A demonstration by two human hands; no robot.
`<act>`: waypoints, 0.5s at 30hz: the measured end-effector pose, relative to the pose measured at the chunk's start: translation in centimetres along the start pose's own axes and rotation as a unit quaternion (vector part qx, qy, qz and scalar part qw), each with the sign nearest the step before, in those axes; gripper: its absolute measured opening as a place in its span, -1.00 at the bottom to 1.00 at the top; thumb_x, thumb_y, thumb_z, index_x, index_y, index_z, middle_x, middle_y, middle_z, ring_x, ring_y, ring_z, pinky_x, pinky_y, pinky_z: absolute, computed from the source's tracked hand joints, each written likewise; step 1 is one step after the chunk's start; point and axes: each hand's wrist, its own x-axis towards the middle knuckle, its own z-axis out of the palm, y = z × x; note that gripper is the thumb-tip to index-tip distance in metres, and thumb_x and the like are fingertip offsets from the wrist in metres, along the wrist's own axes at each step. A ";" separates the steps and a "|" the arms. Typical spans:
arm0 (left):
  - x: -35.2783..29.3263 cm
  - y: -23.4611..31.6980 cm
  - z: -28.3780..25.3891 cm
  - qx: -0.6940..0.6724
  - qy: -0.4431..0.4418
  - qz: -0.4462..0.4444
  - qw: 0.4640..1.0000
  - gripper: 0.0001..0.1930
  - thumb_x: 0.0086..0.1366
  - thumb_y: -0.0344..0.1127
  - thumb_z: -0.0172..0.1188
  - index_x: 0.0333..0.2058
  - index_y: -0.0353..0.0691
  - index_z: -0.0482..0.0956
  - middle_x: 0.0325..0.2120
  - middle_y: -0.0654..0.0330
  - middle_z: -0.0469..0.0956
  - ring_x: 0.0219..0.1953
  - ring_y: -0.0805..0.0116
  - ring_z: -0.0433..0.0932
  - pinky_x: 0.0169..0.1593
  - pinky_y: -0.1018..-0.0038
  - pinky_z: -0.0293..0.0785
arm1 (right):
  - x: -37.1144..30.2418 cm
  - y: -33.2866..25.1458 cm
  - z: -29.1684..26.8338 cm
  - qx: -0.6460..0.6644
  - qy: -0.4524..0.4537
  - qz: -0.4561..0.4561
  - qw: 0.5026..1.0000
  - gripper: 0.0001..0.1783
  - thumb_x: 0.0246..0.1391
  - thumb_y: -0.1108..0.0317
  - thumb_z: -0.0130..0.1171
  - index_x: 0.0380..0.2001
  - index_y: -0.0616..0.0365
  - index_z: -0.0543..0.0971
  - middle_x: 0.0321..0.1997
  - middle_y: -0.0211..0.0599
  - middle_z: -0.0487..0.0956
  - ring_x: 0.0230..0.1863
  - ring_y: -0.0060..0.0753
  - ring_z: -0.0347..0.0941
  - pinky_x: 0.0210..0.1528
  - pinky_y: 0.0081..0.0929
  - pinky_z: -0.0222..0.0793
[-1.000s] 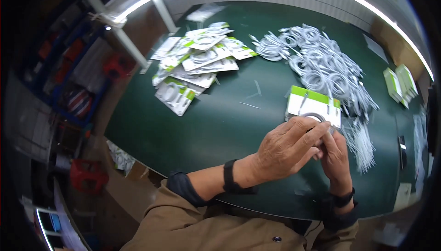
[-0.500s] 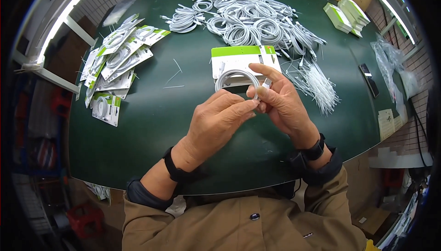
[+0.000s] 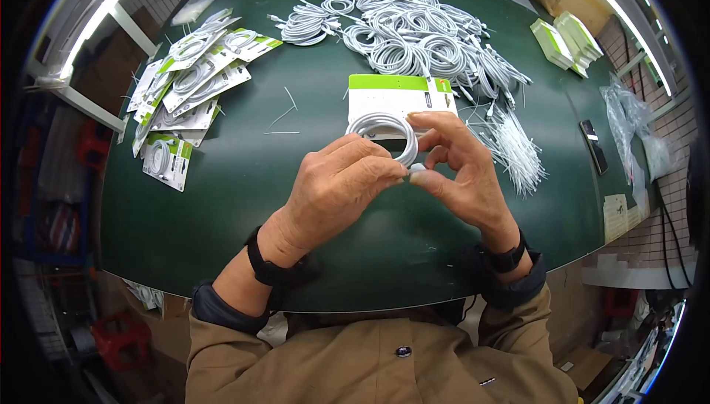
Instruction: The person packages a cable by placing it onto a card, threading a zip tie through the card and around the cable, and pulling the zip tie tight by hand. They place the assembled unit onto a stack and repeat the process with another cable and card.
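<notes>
A coiled white cable (image 3: 383, 124) is held upright over the middle of the table. My left hand (image 3: 336, 186) pinches the lower part of the coil between thumb and fingers. On its right side, my right hand (image 3: 466, 171) grips the cable's end near the plug (image 3: 417, 168) with thumb and forefinger, the other fingers curled. Just behind the coil lies a white and green packaging card (image 3: 399, 95), partly hidden by the cable and my fingers.
A big heap of coiled white cables (image 3: 414, 27) covers the far middle. Carded cables (image 3: 196, 71) are piled at left. Right of centre lies a bundle of white ties (image 3: 518, 156), with a phone (image 3: 592, 145) and clear plastic bags (image 3: 629, 123) beyond. Stacked cards (image 3: 566, 42) stand far right.
My right fingers have shifted on the cable's end; the plug, which stuck up between them, now sits lower at the thumb tip. The view has moved slightly.
</notes>
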 end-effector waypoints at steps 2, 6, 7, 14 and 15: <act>0.2 0.2 -0.2 0.005 -0.002 0.002 1.000 -0.77 0.08 -0.56 0.44 -0.26 -0.22 0.69 -0.41 0.16 0.64 -0.38 0.21 0.61 -0.34 0.37 0.55 | 0.1 -0.6 -0.1 -0.178 0.016 -0.080 0.981 -0.38 0.07 0.42 0.45 0.22 0.11 0.52 0.15 -0.18 0.56 -0.07 -0.38 0.56 -0.12 -0.49 0.52; 0.3 0.5 -0.4 0.017 -0.024 0.014 0.999 -0.78 0.09 -0.55 0.41 -0.25 -0.21 0.68 -0.40 0.17 0.62 -0.38 0.20 0.60 -0.35 0.33 0.54 | 0.7 -0.7 0.6 -0.268 -0.023 -0.187 0.945 -0.40 -0.10 0.51 0.48 0.10 0.07 0.59 0.09 -0.19 0.58 -0.12 -0.29 0.59 -0.13 -0.44 0.56; 0.4 0.5 -0.4 0.023 -0.030 0.023 0.999 -0.77 0.08 -0.55 0.40 -0.25 -0.20 0.69 -0.39 0.17 0.61 -0.38 0.20 0.59 -0.36 0.33 0.54 | 0.8 -0.8 0.7 -0.267 -0.021 -0.186 0.945 -0.40 -0.10 0.51 0.48 0.10 0.07 0.59 0.09 -0.19 0.58 -0.12 -0.29 0.59 -0.13 -0.44 0.56; 0.5 0.4 -0.9 0.053 -0.088 0.038 0.994 -0.73 0.07 -0.55 0.36 -0.22 -0.14 0.70 -0.38 0.19 0.58 -0.37 0.21 0.58 -0.37 0.36 0.53 | 1.2 -1.1 -0.8 -0.271 -0.113 -0.085 0.952 -0.68 -0.01 0.47 0.46 -0.17 0.17 0.60 -0.15 -0.23 0.64 -0.22 -0.39 0.58 -0.28 -0.45 0.49; 0.5 0.5 -1.0 0.053 -0.102 0.034 0.993 -0.72 0.07 -0.56 0.36 -0.22 -0.13 0.70 -0.38 0.19 0.57 -0.36 0.22 0.58 -0.37 0.37 0.53 | 1.1 -1.0 -0.9 -0.268 -0.110 -0.085 0.953 -0.68 -0.01 0.47 0.46 -0.17 0.17 0.60 -0.15 -0.23 0.64 -0.22 -0.39 0.58 -0.28 -0.45 0.49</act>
